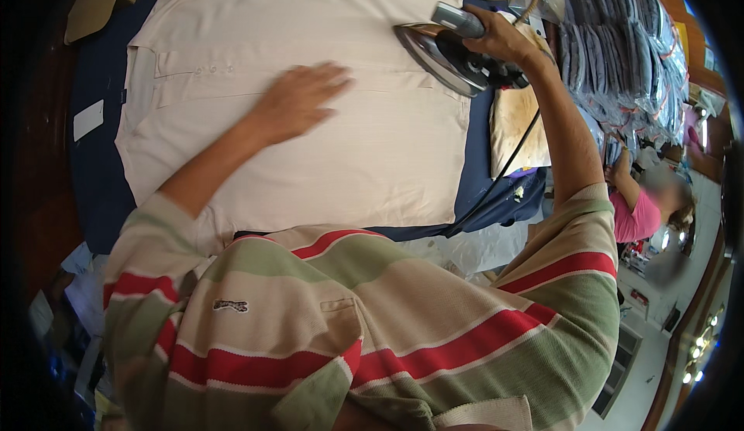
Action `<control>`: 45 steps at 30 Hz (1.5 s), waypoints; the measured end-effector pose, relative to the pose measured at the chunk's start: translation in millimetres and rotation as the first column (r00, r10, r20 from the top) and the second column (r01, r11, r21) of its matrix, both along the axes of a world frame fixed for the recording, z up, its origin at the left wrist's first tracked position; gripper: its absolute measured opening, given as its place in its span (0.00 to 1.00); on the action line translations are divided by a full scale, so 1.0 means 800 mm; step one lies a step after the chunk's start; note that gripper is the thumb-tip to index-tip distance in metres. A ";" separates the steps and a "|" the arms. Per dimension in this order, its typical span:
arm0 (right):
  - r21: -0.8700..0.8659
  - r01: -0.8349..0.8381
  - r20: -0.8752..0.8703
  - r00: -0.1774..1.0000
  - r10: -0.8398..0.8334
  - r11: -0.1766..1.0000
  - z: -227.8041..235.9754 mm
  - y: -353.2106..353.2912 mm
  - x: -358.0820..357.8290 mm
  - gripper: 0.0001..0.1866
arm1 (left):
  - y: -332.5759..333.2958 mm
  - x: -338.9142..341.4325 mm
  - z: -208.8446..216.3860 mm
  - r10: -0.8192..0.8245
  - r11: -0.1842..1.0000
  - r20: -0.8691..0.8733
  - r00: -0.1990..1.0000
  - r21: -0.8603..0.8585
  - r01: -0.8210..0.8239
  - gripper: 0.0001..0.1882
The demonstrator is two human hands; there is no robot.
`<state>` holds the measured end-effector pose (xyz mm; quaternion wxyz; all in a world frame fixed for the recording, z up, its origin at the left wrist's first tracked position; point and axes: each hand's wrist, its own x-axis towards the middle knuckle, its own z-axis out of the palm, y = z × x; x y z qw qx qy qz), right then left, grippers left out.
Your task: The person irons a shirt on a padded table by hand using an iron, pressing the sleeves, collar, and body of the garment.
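Observation:
A cream shirt (372,144) lies spread out on a dark blue cloth-covered table (97,179), its buttoned placket running sideways near the left. My right hand (500,37) is wrapped round the handle of a clothes iron (442,55). The iron's soleplate rests on the shirt's right part, near its edge. Over the middle of the shirt, my left hand (302,99) is stretched out with fingers apart, slightly blurred by motion. It holds nothing. Whether its palm presses on the fabric I cannot tell.
A scorched cream pad (519,129) lies right of the shirt, with a black cord (504,171) across it. Tall stacks of bagged folded garments (616,51) stand at the far right. A white card (88,120) and a cardboard piece (101,1) lie left. A person in pink (637,212) is at right.

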<state>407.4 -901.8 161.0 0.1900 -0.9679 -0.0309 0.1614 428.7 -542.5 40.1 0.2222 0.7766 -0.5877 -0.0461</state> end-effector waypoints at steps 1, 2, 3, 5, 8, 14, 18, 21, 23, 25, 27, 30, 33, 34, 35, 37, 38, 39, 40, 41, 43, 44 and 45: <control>-0.015 -0.073 0.000 0.997 0.073 0.997 -0.002 0.006 0.008 0.28 | -0.034 -0.016 -0.005 -0.073 0.997 -0.007 0.997 -0.037 0.073 0.28; -0.039 -0.154 0.078 0.985 0.156 0.987 -0.010 0.010 0.018 0.25 | -0.065 -0.029 -0.006 -0.108 0.993 0.010 0.994 -0.056 0.109 0.28; -0.013 -0.175 0.046 0.983 0.176 0.984 -0.008 0.016 0.028 0.25 | -0.089 -0.038 -0.009 -0.144 0.986 0.025 0.989 -0.081 0.145 0.28; 0.043 -0.205 -0.017 0.978 0.206 0.978 -0.001 0.025 0.043 0.25 | -0.120 -0.053 -0.024 -0.098 0.994 0.032 0.995 -0.049 0.100 0.27; 0.029 -0.240 0.120 0.965 0.235 0.970 -0.008 0.022 0.043 0.25 | -0.134 -0.056 -0.020 -0.106 0.994 -0.026 0.994 0.035 0.107 0.27; 0.102 -0.262 -0.018 0.964 0.265 0.960 -0.013 0.025 0.021 0.23 | -0.106 -0.044 -0.004 -0.091 0.991 -0.069 0.993 0.091 0.097 0.25; 0.065 -0.289 -0.008 0.957 0.290 0.955 -0.010 0.014 0.009 0.23 | 0.013 0.030 -0.028 0.347 0.922 -0.097 0.933 -0.149 -0.358 0.23; 0.099 -0.307 -0.128 0.939 0.318 0.946 0.000 0.018 -0.003 0.24 | 0.135 0.094 -0.046 0.663 0.746 0.125 0.738 -0.029 -0.665 0.26; 0.095 -0.363 -0.158 0.914 0.374 0.927 0.000 0.028 -0.025 0.26 | 0.185 0.102 -0.057 0.703 0.572 0.389 0.595 0.189 -0.798 0.27; 0.096 -0.474 -0.103 0.870 0.483 0.875 -0.004 0.035 -0.057 0.28 | 0.184 0.104 -0.048 0.726 0.511 0.389 0.567 0.247 -0.823 0.28; 0.159 -0.465 -0.166 0.857 0.488 0.871 0.010 0.043 -0.077 0.29 | 0.163 0.092 -0.046 0.761 0.520 0.401 0.510 0.095 -0.849 0.28; 0.160 -0.156 -0.268 0.943 0.195 0.975 0.031 0.018 -0.095 0.28 | 0.058 0.044 -0.013 0.638 0.767 0.171 0.751 -0.231 -0.599 0.26; 0.141 0.035 -0.157 0.988 -0.012 0.989 0.040 -0.007 -0.082 0.27 | -0.055 -0.032 0.010 0.245 0.925 0.023 0.969 -0.306 -0.227 0.19; 0.090 0.069 -0.100 0.993 -0.060 0.994 0.042 -0.013 -0.081 0.27 | -0.090 -0.046 0.005 0.173 0.934 0.106 0.979 -0.334 -0.129 0.17; 0.042 0.071 -0.081 0.994 -0.068 0.997 0.043 -0.017 -0.073 0.28 | -0.122 -0.057 0.003 0.160 0.932 0.140 0.977 -0.346 -0.103 0.15; -0.050 0.063 -0.073 0.995 -0.067 0.997 0.049 -0.019 -0.054 0.31 | -0.166 -0.060 -0.012 0.172 0.942 0.154 0.973 -0.314 -0.117 0.11; -0.140 0.009 0.020 1.000 -0.006 0.990 0.047 -0.023 -0.047 0.33 | -0.182 -0.058 -0.022 0.198 0.952 0.178 0.964 -0.270 -0.146 0.09; -0.123 0.020 0.041 0.999 -0.015 0.992 0.044 -0.027 -0.042 0.33 | -0.192 -0.055 -0.026 0.221 0.959 0.204 0.954 -0.226 -0.173 0.07; -0.107 0.030 0.062 0.998 -0.023 0.994 0.042 -0.030 -0.038 0.33 | -0.198 -0.053 -0.030 0.233 0.951 0.199 0.952 -0.254 -0.180 0.02; -0.091 0.039 0.082 0.996 -0.031 0.995 0.041 -0.033 -0.034 0.33 | -0.201 -0.052 -0.034 0.227 0.950 0.200 0.953 -0.262 -0.171 0.02; -0.077 0.027 0.057 0.998 -0.022 0.997 0.038 -0.035 -0.029 0.33 | -0.201 -0.050 -0.035 0.216 0.949 0.199 0.956 -0.273 -0.158 0.03; -0.073 0.032 0.039 0.999 -0.030 0.997 0.040 -0.032 -0.028 0.33 | -0.199 -0.050 -0.035 0.212 0.947 0.192 0.958 -0.284 -0.152 0.04; -0.069 0.036 0.019 0.999 -0.035 0.997 0.040 -0.029 -0.027 0.33 | -0.196 -0.051 -0.033 0.209 0.944 0.184 0.960 -0.295 -0.149 0.04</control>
